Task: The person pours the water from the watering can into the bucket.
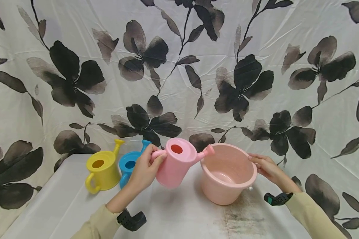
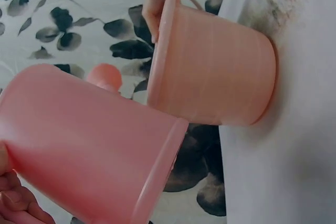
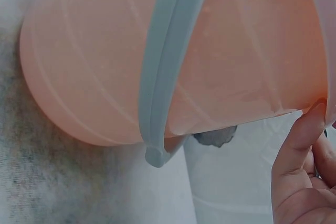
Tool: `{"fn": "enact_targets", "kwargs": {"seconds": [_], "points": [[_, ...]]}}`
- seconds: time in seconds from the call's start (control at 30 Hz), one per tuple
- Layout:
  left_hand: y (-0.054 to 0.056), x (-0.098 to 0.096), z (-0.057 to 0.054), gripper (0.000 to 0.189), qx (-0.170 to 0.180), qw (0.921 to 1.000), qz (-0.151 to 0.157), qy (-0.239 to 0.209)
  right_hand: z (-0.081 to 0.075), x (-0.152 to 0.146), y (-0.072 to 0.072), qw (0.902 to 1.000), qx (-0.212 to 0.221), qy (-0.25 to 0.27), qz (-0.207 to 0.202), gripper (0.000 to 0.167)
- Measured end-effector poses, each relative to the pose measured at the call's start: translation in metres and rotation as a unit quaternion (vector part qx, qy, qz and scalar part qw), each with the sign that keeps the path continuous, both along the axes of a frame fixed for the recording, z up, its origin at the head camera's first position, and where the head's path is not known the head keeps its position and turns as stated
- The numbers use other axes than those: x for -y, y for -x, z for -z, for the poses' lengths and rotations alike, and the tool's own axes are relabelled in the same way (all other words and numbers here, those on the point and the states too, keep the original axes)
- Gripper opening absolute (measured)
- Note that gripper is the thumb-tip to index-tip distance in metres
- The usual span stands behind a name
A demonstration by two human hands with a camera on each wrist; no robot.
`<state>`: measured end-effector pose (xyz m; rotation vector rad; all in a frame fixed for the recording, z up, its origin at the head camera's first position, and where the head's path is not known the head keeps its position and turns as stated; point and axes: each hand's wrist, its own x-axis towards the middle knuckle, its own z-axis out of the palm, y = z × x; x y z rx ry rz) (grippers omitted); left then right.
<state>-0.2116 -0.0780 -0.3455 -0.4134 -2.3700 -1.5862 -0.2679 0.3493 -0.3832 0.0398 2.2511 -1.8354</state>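
Observation:
My left hand (image 1: 145, 166) grips the handle of a pink watering can (image 1: 173, 166), which it holds up off the table. The can leans to the right, and its spout tip overlaps the left rim of a peach bucket (image 1: 222, 196). The left wrist view shows the can's body (image 2: 89, 140) close up, with a few of my fingers (image 2: 21, 203) at its handle. At the bucket's right side my right hand (image 1: 267, 169) pinches the rim between thumb (image 3: 307, 135) and fingers. A pale grey bail handle (image 3: 168, 61) hangs down the bucket's outer wall.
A yellow watering can (image 1: 104, 176) and a blue watering can (image 1: 127, 166) stand on the white table (image 1: 62, 192) at the left, the blue one partly behind my left hand. Dark smudges (image 1: 242, 219) mark the tabletop before the bucket. Floral cloth (image 1: 179, 83) hangs behind.

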Motion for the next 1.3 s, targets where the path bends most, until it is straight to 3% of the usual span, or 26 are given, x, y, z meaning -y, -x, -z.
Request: {"fn": "enact_targets", "kwargs": {"seconds": [0.6, 1.3], "points": [[0.013, -0.014, -0.027, 0.021, 0.019, 0.9992, 0.012, 0.034, -0.001, 0.000, 0.000, 1.0000, 0.000, 0.002, -0.001, 0.069], [0.029, -0.024, -0.040, 0.021, 0.023, 0.9969, 0.027, 0.071, -0.001, 0.000, 0.001, 1.0000, 0.002, -0.005, 0.001, 0.069]]}}
